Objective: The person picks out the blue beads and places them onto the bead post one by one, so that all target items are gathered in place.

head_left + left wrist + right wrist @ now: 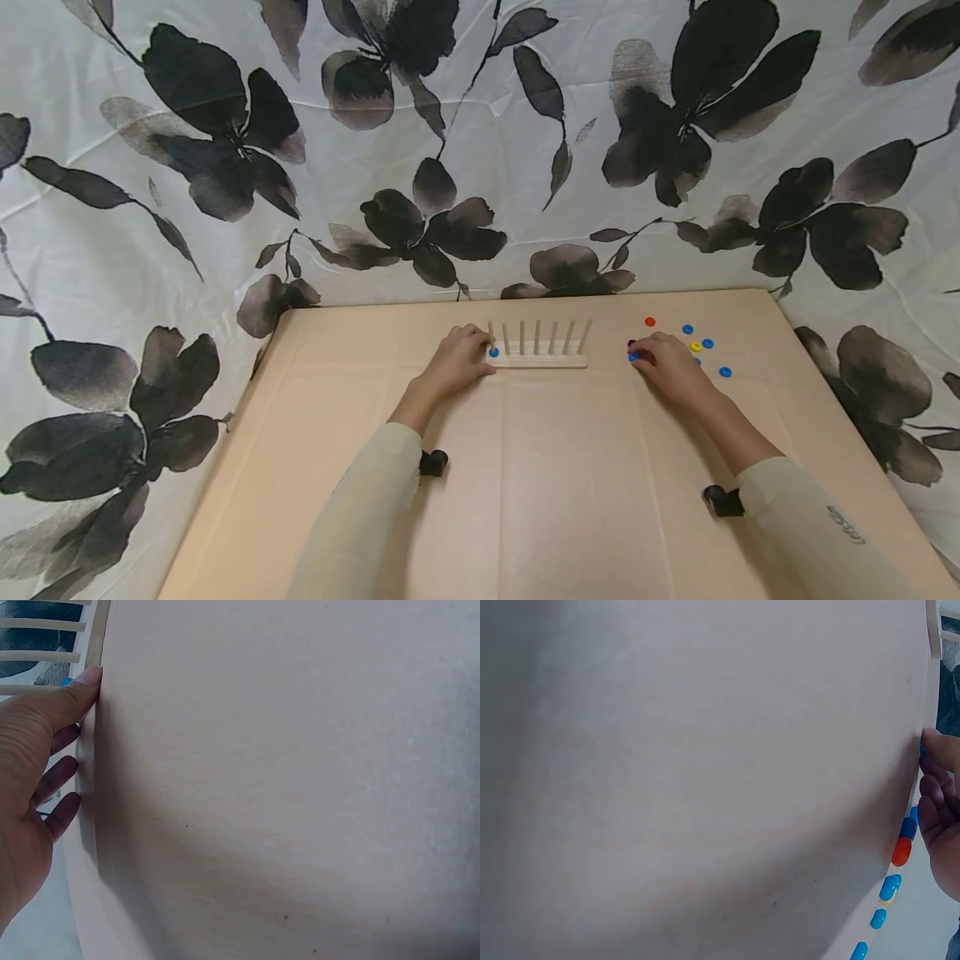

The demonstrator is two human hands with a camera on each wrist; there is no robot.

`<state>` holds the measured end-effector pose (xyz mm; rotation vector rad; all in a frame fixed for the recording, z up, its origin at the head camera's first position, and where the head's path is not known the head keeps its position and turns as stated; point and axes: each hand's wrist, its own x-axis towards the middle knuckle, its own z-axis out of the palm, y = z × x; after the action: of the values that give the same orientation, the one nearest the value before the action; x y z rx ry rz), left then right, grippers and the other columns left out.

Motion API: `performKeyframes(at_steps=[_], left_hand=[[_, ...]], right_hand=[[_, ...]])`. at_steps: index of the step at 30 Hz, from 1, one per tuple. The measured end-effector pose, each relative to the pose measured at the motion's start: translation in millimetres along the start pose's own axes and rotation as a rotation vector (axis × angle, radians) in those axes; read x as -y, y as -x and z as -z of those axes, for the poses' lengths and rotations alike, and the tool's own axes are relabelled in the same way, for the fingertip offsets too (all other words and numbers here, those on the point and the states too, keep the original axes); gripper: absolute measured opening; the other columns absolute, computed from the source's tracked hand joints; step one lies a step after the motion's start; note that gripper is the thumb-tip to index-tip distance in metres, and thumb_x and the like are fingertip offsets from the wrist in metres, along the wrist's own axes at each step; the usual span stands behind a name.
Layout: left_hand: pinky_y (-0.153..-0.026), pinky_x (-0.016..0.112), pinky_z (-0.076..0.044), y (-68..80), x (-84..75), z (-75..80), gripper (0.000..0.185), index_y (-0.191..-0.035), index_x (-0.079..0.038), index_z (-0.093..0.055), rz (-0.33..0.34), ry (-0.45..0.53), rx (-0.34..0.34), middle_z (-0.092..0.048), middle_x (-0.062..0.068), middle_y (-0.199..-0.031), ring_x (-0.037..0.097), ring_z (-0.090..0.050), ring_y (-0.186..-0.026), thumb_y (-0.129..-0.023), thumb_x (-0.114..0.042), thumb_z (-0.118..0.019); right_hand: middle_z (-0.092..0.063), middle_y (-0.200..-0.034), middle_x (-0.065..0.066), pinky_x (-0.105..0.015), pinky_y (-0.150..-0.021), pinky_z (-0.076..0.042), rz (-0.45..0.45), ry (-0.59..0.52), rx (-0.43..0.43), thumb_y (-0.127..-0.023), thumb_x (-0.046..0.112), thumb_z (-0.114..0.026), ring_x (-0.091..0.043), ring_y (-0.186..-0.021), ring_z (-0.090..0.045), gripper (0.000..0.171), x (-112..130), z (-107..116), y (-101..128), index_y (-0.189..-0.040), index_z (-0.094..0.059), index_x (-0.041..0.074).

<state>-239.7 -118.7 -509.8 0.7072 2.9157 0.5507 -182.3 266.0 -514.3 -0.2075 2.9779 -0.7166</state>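
Note:
A small wooden peg rack (pixel 536 362) stands at the table's far side, with several upright pegs along its base. One blue ring (pixel 493 352) is at its leftmost peg. My left hand (pixel 459 358) holds the rack's left end, and in the left wrist view the thumb (pixel 82 684) lies along the base's front edge. To the right of the rack, my right hand (pixel 667 367) pinches a blue ring (pixel 633 357) between thumb and fingertips, low at the tabletop. A dark ring (pixel 632 342) lies just behind those fingertips. The right wrist view half hides the pinched ring.
Around the right hand lie loose rings: a red one (pixel 650 322), a yellow one (pixel 696 346) and several blue ones (pixel 724 372). The tan table (pixel 570 483) ends just behind the rack, where a floral cloth (pixel 480 167) hangs.

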Motion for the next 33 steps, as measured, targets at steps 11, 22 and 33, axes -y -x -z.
performKeyframes(at_steps=[11,22,33], left_hand=[[-0.095,0.042,-0.044,-0.3,1.9,-2.3,0.057,-0.126,-0.016,-0.061,0.004,0.001,-0.003,-0.058,-0.001,-0.124,0.021,-0.050,-0.113,-0.079,-0.043,-0.077],[-0.096,0.042,-0.044,-1.7,2.2,-1.5,0.056,-0.125,-0.015,-0.061,-0.003,-0.006,-0.003,-0.058,0.000,-0.124,0.022,-0.051,-0.113,-0.080,-0.044,-0.076],[-0.096,0.041,-0.044,-7.3,3.2,-2.7,0.056,-0.126,-0.015,-0.061,-0.003,-0.005,-0.013,-0.058,0.000,-0.124,0.022,-0.050,-0.113,-0.080,-0.045,-0.076]], right_hand=[[-0.061,-0.117,-0.018,-0.050,-0.093,-0.049,0.004,-0.038,-0.005,-0.091,0.017,-0.066,-0.032,-0.104,-0.055,0.025,-1,4,2,-0.114,-0.064,0.006],[-0.063,-0.104,-0.008,-0.040,-0.082,-0.051,0.048,-0.103,-0.045,-0.090,0.018,-0.068,-0.023,-0.091,-0.055,0.023,-1,9,-1,-0.111,-0.064,0.010],[-0.065,-0.092,-0.004,-0.033,-0.076,-0.048,0.161,-0.106,-0.096,-0.088,0.018,-0.071,-0.019,-0.084,-0.058,0.020,19,32,-21,-0.105,-0.067,0.010]])
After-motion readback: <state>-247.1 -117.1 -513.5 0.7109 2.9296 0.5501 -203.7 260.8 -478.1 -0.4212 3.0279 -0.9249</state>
